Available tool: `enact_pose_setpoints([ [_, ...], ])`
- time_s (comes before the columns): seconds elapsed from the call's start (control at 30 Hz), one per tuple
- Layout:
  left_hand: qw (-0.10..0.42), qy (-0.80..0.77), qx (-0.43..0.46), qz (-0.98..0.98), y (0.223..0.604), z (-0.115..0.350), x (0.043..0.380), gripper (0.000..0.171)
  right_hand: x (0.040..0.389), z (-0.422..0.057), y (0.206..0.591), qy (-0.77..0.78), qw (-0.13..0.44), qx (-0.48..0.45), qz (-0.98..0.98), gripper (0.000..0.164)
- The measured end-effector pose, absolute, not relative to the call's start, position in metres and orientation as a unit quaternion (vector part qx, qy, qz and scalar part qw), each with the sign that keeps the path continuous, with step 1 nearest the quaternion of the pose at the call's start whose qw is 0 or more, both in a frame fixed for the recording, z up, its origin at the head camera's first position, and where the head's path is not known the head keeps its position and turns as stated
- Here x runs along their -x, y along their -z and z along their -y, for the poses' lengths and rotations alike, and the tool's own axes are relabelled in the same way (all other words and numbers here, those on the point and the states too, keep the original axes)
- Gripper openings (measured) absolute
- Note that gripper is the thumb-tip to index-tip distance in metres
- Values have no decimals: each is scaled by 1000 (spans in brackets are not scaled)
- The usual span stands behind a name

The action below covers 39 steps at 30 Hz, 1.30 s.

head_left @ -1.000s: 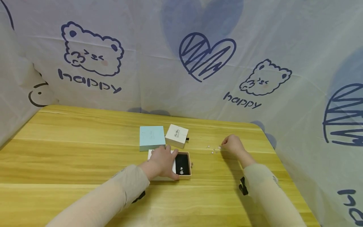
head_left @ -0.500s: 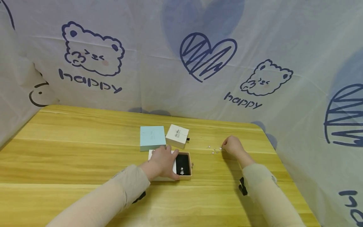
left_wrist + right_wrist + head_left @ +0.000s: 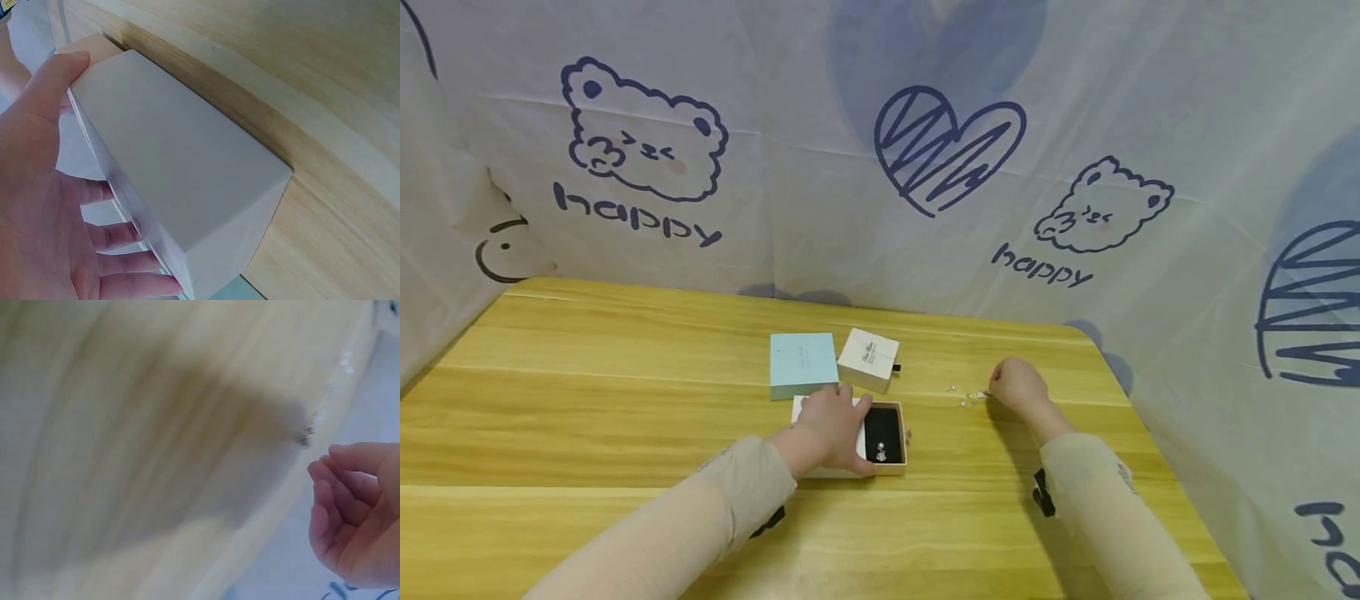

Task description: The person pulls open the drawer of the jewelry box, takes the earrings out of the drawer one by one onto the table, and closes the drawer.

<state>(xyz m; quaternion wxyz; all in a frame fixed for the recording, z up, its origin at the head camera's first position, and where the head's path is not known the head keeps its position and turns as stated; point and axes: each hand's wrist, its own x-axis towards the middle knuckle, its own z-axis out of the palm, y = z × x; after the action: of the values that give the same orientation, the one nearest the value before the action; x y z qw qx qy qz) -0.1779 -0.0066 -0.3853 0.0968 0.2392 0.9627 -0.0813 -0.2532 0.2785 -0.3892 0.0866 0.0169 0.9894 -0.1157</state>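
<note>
My left hand grips a white sliding jewelry box, thumb along its near side and fingers over its top and far side. Its peach drawer is pulled partly out to the right. On the black insert inside lies a pair of sparkly earrings. Toward the table's right side, my right hand is held low with loosely curled fingers. Small pieces of jewelry lie just left of its fingertips. In the right wrist view, a dark little piece sits on the wood, apart from the thumb and fingertips.
Behind the jewelry box are a light-blue box and a smaller cream box with a black pull tab. All stand on a wooden table. A white cloth printed with bears and hearts hangs along its far edge.
My right hand has drawn slightly to the right, and the small piece by its fingertips now shows apart from them on the table. The left hand and the boxes have stayed put.
</note>
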Motion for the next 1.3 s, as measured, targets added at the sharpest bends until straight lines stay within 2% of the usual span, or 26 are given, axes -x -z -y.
enact_pose_setpoints([
  [0.13,95,83,-238,-963,385,7,178,98,247,-258,372,105,66,14,-992,17],
  [0.33,95,94,-238,-962,385,8,178,98,223,-206,355,111,41,135,-984,17],
  [0.6,93,92,-241,-962,386,7,178,99,190,-155,363,117,104,239,-958,8],
  [0.8,94,90,-242,-962,386,7,179,98,180,-145,373,87,127,269,-951,7],
  [1.3,98,72,-236,-964,386,6,179,95,176,-141,381,71,95,311,-943,12],
])
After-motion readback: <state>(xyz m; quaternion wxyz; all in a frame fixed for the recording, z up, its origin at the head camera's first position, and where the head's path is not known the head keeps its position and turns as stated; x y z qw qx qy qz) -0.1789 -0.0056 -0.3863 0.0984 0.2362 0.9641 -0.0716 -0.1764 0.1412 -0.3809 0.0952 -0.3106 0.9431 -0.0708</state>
